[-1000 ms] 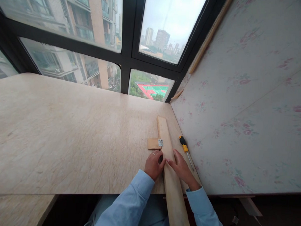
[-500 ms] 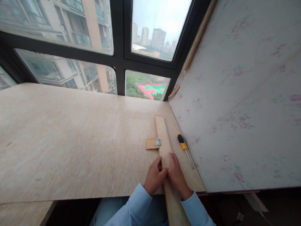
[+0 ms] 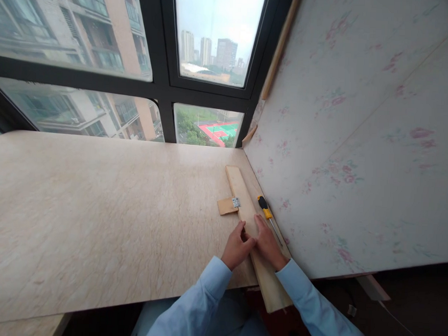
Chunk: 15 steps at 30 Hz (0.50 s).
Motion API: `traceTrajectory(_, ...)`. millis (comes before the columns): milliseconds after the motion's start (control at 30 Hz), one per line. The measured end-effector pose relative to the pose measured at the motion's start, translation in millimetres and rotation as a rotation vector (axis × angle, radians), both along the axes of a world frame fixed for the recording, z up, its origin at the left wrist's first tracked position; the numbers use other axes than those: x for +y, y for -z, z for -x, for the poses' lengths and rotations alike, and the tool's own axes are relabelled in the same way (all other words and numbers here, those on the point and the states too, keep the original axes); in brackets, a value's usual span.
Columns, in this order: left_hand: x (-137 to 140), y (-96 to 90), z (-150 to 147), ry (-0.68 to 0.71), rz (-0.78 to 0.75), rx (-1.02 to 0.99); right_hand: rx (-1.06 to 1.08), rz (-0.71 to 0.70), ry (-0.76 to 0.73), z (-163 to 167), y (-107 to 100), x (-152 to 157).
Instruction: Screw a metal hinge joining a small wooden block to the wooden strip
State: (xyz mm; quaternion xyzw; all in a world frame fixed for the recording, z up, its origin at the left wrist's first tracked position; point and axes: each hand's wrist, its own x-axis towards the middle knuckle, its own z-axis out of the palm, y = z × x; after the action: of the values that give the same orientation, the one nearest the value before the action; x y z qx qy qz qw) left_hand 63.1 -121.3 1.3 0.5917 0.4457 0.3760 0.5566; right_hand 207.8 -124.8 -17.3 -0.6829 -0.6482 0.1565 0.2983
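Observation:
A long wooden board lies slantwise on the countertop, its near end sticking out past the front edge. On its left side a small metal hinge joins it to a short flat wood piece. My left hand is closed on the board's left edge with fingers curled; its fingertips are partly hidden. Against the right edge, my right hand grips the board, fingers pointing forward. Both thumbs come close together over the board. A yellow and black screwdriver rests just right of the board, its shaft toward me.
The pale marbled countertop stretches to the left. A wall with floral paper rises close on the right, and a dark-framed window stands behind. Below the front edge are my legs and a dark floor area.
Both hands have shifted the board, turning it slightly and bringing it nearer the screwdriver. Its near end has swung right and now shows fully. The camera view has turned a little.

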Motion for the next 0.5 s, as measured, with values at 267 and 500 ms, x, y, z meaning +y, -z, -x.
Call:
traceTrajectory(267,17,-1.3,20,0.046,-0.009,-0.089,-0.103,0.057,-0.053,-8,-7,4)
traceTrajectory(500,17,-3.1,88,-0.171,-0.053,-0.019,-0.074,0.027,-0.279,45,-89,-7)
